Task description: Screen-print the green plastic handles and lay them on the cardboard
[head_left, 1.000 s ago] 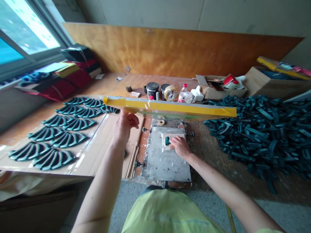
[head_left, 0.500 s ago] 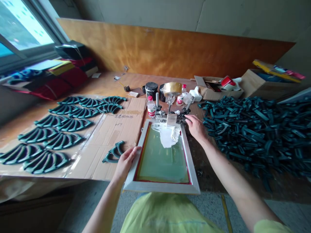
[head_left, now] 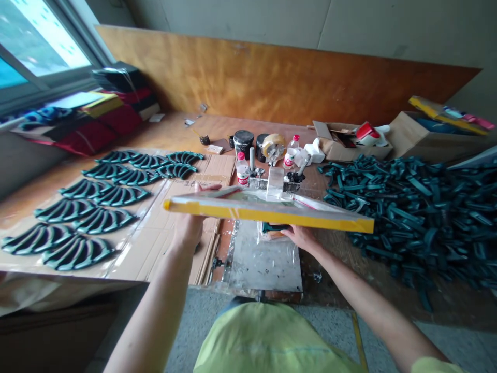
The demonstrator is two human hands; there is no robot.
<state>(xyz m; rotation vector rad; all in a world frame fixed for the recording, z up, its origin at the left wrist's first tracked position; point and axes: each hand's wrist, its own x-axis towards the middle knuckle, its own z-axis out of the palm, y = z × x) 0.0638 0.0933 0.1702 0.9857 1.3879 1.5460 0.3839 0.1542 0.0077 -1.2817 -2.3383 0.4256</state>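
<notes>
A silk-screen frame is tilted up, its yellow-taped front edge facing me. My left hand grips its left side, with some fingers hidden behind the edge. Beneath the raised frame, my right hand reaches in from the right, its fingertips closed at a dark green curved plastic piece. That piece sits on a small holder over the grey metal base plate; the frame hides part of it. A squeegee stands at the hinged far end of the screen.
Rows of green pieces lie on cardboard at left. A big heap of similar pieces covers the right side. Behind the hinge stand bottles, a black tub, a tape roll and open boxes.
The screen frame has swung up from lying flat, lifted by my left hand. My right hand has moved from the hinge clamp down to the green piece underneath.
</notes>
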